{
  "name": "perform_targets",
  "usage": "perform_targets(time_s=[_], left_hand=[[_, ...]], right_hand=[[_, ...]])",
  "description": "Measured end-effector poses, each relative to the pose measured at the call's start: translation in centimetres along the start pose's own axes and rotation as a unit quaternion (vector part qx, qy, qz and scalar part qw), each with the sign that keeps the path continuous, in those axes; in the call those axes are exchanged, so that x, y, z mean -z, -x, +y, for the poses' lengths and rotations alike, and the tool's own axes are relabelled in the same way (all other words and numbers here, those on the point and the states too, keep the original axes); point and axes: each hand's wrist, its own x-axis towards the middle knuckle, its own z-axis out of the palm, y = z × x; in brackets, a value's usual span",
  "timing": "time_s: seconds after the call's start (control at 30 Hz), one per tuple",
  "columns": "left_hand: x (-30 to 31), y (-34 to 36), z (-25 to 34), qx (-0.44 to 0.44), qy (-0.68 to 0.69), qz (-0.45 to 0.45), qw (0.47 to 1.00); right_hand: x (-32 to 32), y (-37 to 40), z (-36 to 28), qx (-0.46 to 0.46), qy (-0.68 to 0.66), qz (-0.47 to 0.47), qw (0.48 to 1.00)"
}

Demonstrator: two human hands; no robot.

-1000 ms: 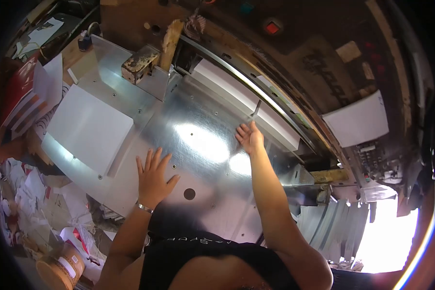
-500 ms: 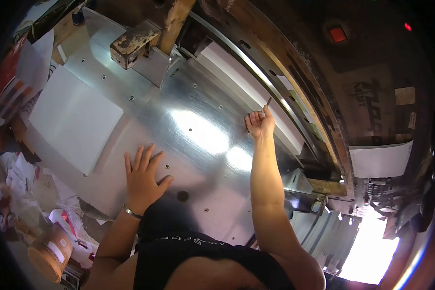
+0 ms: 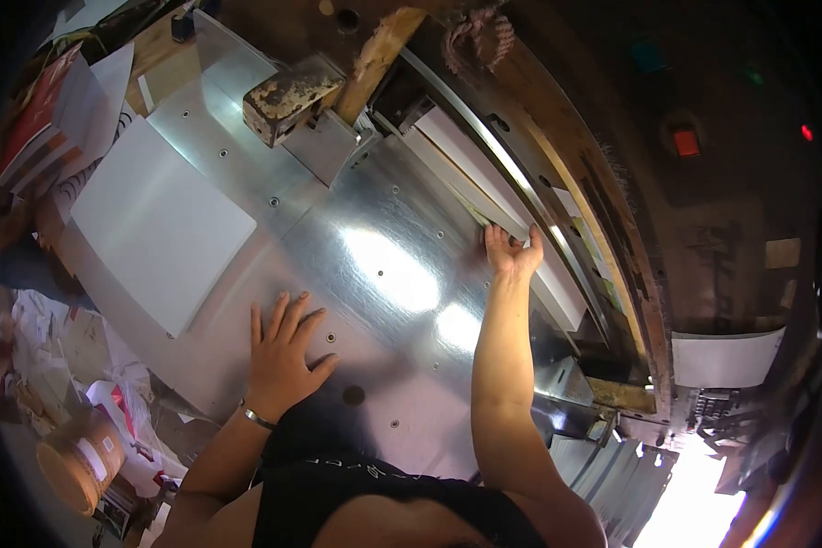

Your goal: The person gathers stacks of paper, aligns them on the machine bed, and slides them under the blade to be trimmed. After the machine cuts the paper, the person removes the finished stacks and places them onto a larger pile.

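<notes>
My left hand lies flat on the metal table, fingers spread and holding nothing. Farther right, my right hand reaches to the long white paper stack under the machine's bar. Its fingers are curled at the stack's near side and the thumb is over the top, so the edge sits between them. A thin gap with a greenish line shows along the stack beside the fingertips. A pile of white sheets rests at the table's left side, apart from both hands.
A worn metal block and a wooden bar stand at the upper middle. Red-and-white printed boards are at the upper left. Paper scraps and an orange-brown tub lie lower left. Red lights show on the dark machine.
My right hand has moved against the stack, and the small dark stick at its fingertips no longer shows. A gap has appeared along the stack. The view has shifted; my left hand stays flat.
</notes>
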Motion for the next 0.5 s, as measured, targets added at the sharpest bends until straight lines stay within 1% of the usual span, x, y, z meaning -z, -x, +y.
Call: perform_targets(time_s=[0.07,0.17,0.23,0.27,0.3,0.33,0.37,0.4,0.43,0.5], left_hand=[[0.0,0.0,0.2,0.000,0.001,-0.002,1.000],[0.2,-0.2,0.3,0.011,-0.006,-0.008,1.000],[0.2,-0.3,0.5,0.003,-0.017,-0.020,1.000],[0.2,-0.5,0.7,0.003,-0.025,-0.022,0.999],[0.1,-0.5,1.0,0.000,-0.036,-0.024,0.999],[0.1,-0.4,1.1,-0.003,-0.048,-0.026,0.999],[-0.2,-0.4,1.0,-0.001,-0.055,-0.033,0.998],[-0.6,-0.3,0.9,-0.006,-0.067,-0.035,0.997],[-0.9,-0.3,0.8,-0.010,-0.082,-0.036,0.996],[-1.0,-0.3,0.7,-0.012,-0.097,-0.040,0.994]], right_hand=[[-0.3,0.1,-0.1,-0.010,-0.006,-0.004,1.000],[0.1,0.3,1.2,0.035,-0.056,-0.093,0.994],[2.2,-2.5,2.5,0.053,-0.101,-0.137,0.984],[1.4,-1.7,3.5,0.080,-0.115,-0.103,0.985],[1.2,-1.3,4.5,0.105,-0.100,-0.067,0.987],[1.9,-2.9,5.3,0.106,-0.086,-0.104,0.985],[1.6,-2.8,6.0,0.072,-0.070,-0.106,0.989],[0.2,-1.4,6.9,0.066,-0.071,-0.081,0.992],[-1.2,0.2,7.6,0.110,-0.082,-0.091,0.986],[-1.7,-0.3,7.9,0.105,-0.089,-0.074,0.988]])
